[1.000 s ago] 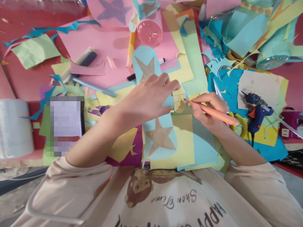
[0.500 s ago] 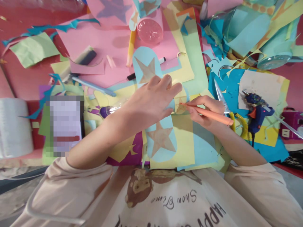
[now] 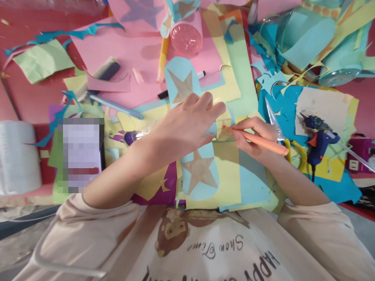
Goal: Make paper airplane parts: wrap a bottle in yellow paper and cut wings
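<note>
My left hand (image 3: 193,117), fingers bent, presses down the middle of a light blue paper cutout (image 3: 186,191) with rounded ends. Brown stars show on its upper and lower lobes; its centre is hidden under the hand. Between the thumb and fingers of my right hand (image 3: 254,134) is an orange marker (image 3: 263,143), its tip touching a small orange star (image 3: 225,132) on the cutout's right part, partly coloured in. Just beyond my right hand lie scissors with yellow handles (image 3: 298,154). Yellow paper (image 3: 228,183) lies beneath the cutout.
At right, a blue hot glue gun (image 3: 321,144) rests near a pale sheet (image 3: 325,105). A phone (image 3: 82,148) and a white roll (image 3: 19,158) are at left. Pink cup (image 3: 186,35), yellow marker (image 3: 163,58), blue pen (image 3: 117,106) and paper scraps lie around. Clear cups (image 3: 336,72) stand upper right.
Orange colour has spread over more of the small star, as the marker tip shifted very slightly. My left hand and the cutout stay in place.
</note>
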{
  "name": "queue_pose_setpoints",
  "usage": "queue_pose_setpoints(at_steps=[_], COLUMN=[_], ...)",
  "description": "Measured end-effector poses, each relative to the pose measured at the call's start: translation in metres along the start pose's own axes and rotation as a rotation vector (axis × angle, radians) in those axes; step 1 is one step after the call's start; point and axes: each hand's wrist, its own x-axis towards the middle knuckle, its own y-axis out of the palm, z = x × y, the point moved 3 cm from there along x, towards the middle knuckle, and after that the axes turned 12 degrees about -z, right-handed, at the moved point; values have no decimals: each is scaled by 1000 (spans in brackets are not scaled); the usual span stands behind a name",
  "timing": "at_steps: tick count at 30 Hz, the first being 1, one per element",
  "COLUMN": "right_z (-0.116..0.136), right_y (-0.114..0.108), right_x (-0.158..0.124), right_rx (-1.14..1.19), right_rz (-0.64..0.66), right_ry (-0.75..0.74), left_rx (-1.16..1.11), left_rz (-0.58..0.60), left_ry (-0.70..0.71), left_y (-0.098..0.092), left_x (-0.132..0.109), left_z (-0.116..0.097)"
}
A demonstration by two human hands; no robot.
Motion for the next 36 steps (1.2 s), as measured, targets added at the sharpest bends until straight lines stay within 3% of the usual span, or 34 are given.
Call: queue_pose_setpoints(at_steps=[13,24,36], right_z=[0,-2,0], right_y=[-2,-2,-2], right_x=[-1,-2,-1], right_rx=[-41,-52,-32], right_rz=[-22,-14,-27], right_ry=[-7,4,-15], left_rx=[-51,-40,-61], left_rz=[7,-75,-24], left_ry=[-7,32,12], left_y=[1,6,1], left_x=[0,-2,-1], left_z=[3,6,3])
